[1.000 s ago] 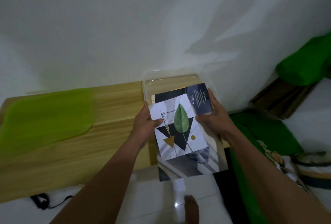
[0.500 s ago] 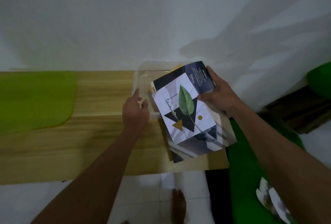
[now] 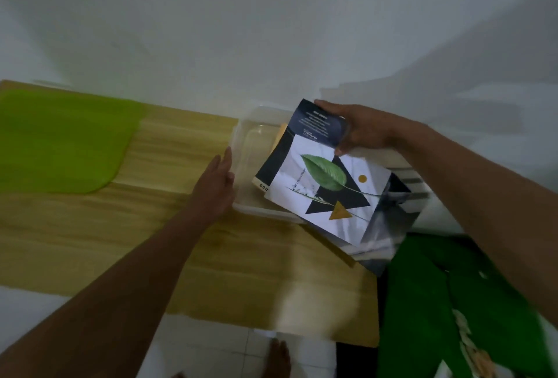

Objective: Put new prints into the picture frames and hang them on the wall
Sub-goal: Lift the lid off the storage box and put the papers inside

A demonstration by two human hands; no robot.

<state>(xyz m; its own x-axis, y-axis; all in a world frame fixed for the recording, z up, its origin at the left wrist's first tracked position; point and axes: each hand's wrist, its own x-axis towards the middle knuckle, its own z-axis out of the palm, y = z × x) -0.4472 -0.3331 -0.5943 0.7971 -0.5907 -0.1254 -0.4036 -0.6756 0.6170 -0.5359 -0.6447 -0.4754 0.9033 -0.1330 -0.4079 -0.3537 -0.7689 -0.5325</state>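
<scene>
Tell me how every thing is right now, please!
right hand, grips the far end of the prints.
left hand, fingers straight, at the left wall of the box.
prints, a stack held tilted over the box, leaf print on top.
box, clear, open-topped, sitting on the table.
mat, green, lying flat on the table.

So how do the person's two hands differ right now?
The left hand has straight fingers and holds nothing, while the right hand grips the far corner of a stack of prints. The left hand is low over the wooden table, beside the left wall of the clear box; the right hand is raised over the box's far side. Both are bare and reach toward the box.
</scene>
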